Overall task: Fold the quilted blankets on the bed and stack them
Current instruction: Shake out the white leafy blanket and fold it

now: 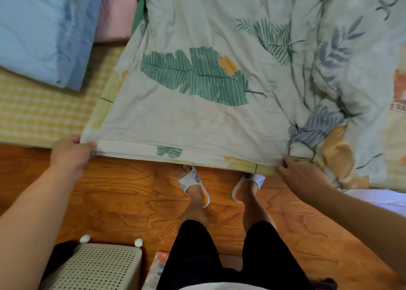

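At the lower left of the frame, left hand: the left hand (71, 150) pinches the near corner of the leaf-print blanket (197, 74), thumb on top, likely to keep that edge taut and square.
Lower right, right hand: the right hand (301, 175) grips the same near hem where the cloth bunches, fingers curled under the edge; the two holds sit well apart so the hem stretches straight between them.
Centre, leaf-print blanket: spread over the bed (39, 113), its near hem along the bed's edge, its right part still rumpled, so not yet folded.
Upper left, blue blanket: the blue blanket (37, 32) lies folded beside a pink blanket (116, 14), probably where the stack goes.
Bottom, floor: wooden floor (131, 201) with a perforated basket (96, 267).
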